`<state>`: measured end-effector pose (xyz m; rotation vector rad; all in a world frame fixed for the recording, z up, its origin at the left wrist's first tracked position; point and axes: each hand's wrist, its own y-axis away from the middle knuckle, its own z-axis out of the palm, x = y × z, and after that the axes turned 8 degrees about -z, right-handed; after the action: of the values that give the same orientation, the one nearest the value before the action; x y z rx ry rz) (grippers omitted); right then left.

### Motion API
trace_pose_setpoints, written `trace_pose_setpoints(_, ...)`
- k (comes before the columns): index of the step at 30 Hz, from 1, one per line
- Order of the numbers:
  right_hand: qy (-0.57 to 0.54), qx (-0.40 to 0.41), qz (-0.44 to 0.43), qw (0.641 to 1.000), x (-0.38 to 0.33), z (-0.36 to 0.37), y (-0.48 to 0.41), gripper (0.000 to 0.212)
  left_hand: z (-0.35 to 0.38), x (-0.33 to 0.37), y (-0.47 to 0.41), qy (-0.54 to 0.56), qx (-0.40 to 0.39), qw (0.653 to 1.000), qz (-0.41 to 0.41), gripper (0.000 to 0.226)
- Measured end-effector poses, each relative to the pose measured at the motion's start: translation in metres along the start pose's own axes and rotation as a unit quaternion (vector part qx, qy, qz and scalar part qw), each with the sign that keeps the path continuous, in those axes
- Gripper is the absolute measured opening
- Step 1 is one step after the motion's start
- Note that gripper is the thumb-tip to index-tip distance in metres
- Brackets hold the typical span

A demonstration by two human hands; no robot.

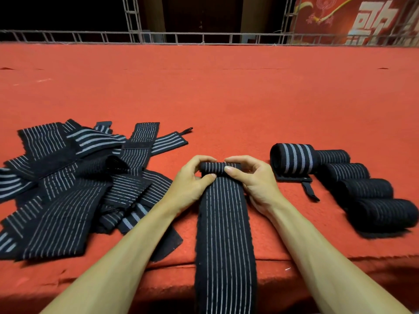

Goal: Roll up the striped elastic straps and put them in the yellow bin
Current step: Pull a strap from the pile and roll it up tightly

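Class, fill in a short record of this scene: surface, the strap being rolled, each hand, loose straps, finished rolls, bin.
Surface: red cloth
Strap: far end rolled, rest flat, hanging over the near edge
Left hand: fingers grip the rolled end, left side
Right hand: fingers grip the rolled end, right side
Loose straps: heap at left
Rolls: row at right
Bin: not in view

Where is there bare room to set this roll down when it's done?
Bare red surface runs wide from the half-rolled strap to the railing. Narrow gap between right hand and rolled straps. Crowded left: loose strap pile.
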<state>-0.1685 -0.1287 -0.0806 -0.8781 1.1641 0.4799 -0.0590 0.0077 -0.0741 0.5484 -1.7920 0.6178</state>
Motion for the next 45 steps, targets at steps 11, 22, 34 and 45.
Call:
trace_pose_setpoints(11,-0.013,0.004,-0.013,1.000,-0.001,0.002,0.000,0.025,0.001,-0.001,-0.002,0.107,-0.021,0.994,-0.030,0.015)
trace_pose_setpoints(22,0.088,-0.014,-0.040,0.995,0.001,0.006,-0.001,0.009,-0.004,-0.007,-0.004,0.043,0.003,0.997,0.062,0.027)
trace_pose_setpoints(34,0.000,-0.008,0.005,1.000,-0.004,0.010,0.001,0.017,-0.003,-0.007,-0.008,0.048,0.053,0.996,0.052,0.010)
trace_pose_setpoints(45,-0.060,-0.085,0.124,0.987,-0.025,0.015,0.011,0.021,-0.006,0.007,0.006,0.231,0.056,0.971,-0.028,0.023)
